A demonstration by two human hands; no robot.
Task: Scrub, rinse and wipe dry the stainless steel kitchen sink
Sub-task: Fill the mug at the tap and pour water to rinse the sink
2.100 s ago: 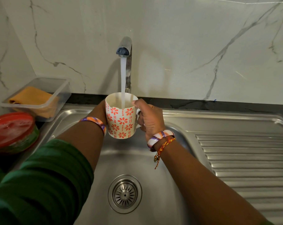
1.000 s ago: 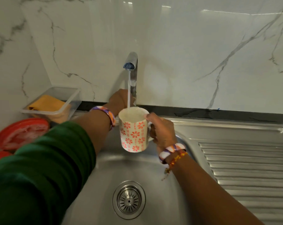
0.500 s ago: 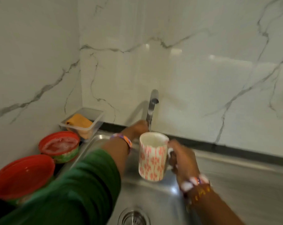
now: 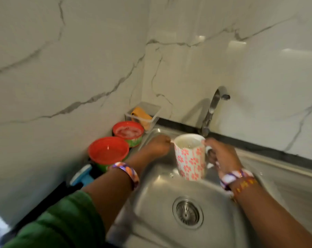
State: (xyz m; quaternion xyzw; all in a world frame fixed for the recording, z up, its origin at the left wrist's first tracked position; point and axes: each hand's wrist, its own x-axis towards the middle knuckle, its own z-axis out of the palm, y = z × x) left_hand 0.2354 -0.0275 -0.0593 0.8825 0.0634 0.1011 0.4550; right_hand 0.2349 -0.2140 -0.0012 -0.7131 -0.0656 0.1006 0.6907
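R hand (image 4: pixel 223 156) grips handle of floral mug (image 4: pixel 190 158), fingers curled round it, mug upright w/ water inside, held over sink (image 4: pixel 157 199) basin, above drain (image 4: pixel 188 213). L hand (image 4: pixel 158 144) just left of mug at sink's back rim; fingers blurred, can't tell grip. Tap (image 4: pixel 212 110) behind mug.

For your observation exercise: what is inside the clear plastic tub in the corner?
A yellow cloth lies in the tub. Anything beneath it is covered.
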